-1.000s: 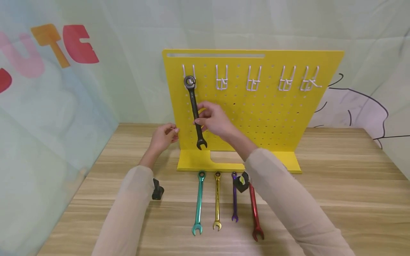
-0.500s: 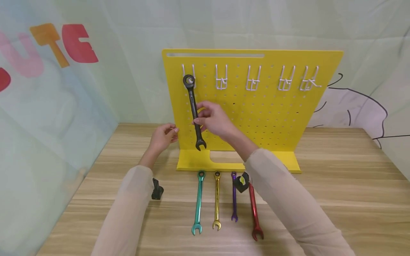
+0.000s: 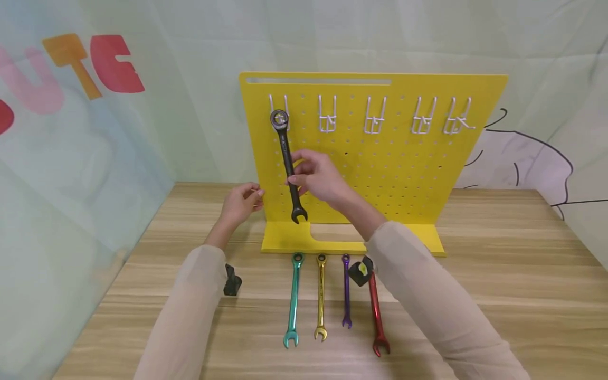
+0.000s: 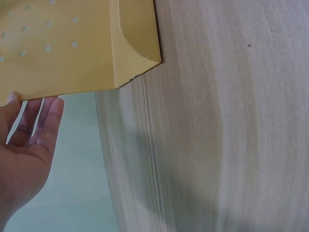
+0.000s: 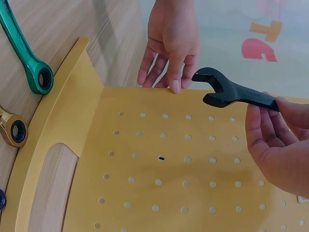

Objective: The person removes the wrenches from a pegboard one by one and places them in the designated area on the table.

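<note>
My right hand (image 3: 319,177) grips a black combination wrench (image 3: 287,158) by its shank. The wrench is nearly upright, ring end at the top, in front of the leftmost white hook (image 3: 272,103) on the yellow pegboard (image 3: 361,179); whether the ring touches the hook I cannot tell. In the right wrist view its open end (image 5: 219,89) stands out from my fingers. My left hand (image 3: 239,203) pinches the pegboard's left edge. In the left wrist view the thumb (image 4: 13,99) lies on the board's face, the other fingers beyond its edge.
A green wrench (image 3: 294,301), a gold wrench (image 3: 321,298), a purple wrench (image 3: 347,293) and a red wrench (image 3: 377,314) lie on the wooden table (image 3: 503,295) before the board. Further white hooks, such as the middle hook (image 3: 375,117), bear nothing. A printed cloth (image 3: 204,105) hangs behind.
The ring end of the black wrench has shifted very slightly up. Both hands keep their hold, and the wrenches on the table have not moved.
</note>
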A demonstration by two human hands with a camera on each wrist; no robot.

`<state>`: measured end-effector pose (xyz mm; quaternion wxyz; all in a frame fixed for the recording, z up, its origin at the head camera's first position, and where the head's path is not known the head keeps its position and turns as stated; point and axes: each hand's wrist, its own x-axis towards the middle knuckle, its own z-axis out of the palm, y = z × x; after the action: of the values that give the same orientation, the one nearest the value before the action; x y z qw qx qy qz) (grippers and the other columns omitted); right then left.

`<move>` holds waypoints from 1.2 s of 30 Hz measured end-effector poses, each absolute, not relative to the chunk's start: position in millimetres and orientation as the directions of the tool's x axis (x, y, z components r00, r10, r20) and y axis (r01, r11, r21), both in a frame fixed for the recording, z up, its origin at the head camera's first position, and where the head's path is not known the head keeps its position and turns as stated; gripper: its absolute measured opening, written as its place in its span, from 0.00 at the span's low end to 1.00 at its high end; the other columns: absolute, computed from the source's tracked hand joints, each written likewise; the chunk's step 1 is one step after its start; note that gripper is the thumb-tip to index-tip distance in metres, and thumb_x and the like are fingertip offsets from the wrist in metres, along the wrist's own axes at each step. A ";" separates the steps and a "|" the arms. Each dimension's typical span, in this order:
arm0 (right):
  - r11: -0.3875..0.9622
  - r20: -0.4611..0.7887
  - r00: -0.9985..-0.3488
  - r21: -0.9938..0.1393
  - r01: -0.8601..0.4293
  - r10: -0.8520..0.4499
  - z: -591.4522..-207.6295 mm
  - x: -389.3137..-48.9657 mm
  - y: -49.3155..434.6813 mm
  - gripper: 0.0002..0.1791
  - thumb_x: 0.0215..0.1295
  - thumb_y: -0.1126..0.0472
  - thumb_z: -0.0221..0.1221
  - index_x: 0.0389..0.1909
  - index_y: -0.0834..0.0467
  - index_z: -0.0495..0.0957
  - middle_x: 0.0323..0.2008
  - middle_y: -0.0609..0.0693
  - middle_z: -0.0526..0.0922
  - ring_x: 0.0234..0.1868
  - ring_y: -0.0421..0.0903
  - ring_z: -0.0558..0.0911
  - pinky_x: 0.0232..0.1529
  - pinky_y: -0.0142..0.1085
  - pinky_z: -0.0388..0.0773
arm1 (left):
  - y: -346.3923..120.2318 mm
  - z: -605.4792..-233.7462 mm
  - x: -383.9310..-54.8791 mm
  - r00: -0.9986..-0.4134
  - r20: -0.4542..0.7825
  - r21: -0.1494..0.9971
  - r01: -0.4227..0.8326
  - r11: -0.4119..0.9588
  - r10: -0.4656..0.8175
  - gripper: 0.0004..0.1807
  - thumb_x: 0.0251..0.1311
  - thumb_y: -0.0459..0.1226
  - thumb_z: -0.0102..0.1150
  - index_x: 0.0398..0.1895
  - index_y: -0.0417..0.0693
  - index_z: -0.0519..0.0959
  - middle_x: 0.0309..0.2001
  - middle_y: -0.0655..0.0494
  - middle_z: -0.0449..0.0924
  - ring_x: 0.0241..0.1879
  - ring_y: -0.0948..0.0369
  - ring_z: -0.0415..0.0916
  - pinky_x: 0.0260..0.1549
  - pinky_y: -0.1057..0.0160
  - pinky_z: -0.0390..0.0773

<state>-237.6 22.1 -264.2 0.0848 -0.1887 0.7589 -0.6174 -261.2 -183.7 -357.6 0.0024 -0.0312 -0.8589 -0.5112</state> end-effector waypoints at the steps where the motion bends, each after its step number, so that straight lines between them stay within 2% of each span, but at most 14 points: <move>1: 0.167 0.103 -0.914 -0.969 -0.181 -0.392 -264.0 -237.2 22.7 0.15 0.61 0.75 0.53 0.50 0.66 0.70 0.31 0.60 0.78 0.34 0.52 0.79 0.33 0.42 0.81 | -183.8 -357.8 -261.5 -0.998 0.035 0.878 0.055 0.475 0.051 0.15 0.67 0.35 0.46 0.49 0.32 0.72 0.41 0.37 0.75 0.40 0.48 0.76 0.41 0.58 0.80; 19: 0.165 0.118 -0.897 -0.965 -0.205 -0.427 -259.5 -226.7 32.5 0.15 0.61 0.75 0.53 0.49 0.66 0.70 0.32 0.60 0.78 0.35 0.52 0.79 0.36 0.47 0.81 | -184.1 -358.9 -262.9 -0.998 0.027 0.884 0.050 0.465 0.056 0.15 0.67 0.35 0.45 0.49 0.31 0.71 0.42 0.36 0.74 0.42 0.45 0.76 0.44 0.52 0.78; 36: 0.182 0.123 -0.888 -0.957 -0.224 -0.443 -261.6 -224.4 43.7 0.15 0.60 0.76 0.54 0.48 0.68 0.70 0.30 0.60 0.78 0.33 0.52 0.79 0.37 0.53 0.79 | -183.5 -359.0 -262.5 -0.998 0.033 0.884 0.055 0.464 0.056 0.15 0.67 0.35 0.45 0.50 0.31 0.70 0.41 0.36 0.74 0.41 0.46 0.76 0.44 0.52 0.78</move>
<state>-224.4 43.7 -261.6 0.0910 -0.2184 0.7635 -0.6009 -262.5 -183.5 -359.0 -0.0003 -0.0324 -0.8556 -0.5166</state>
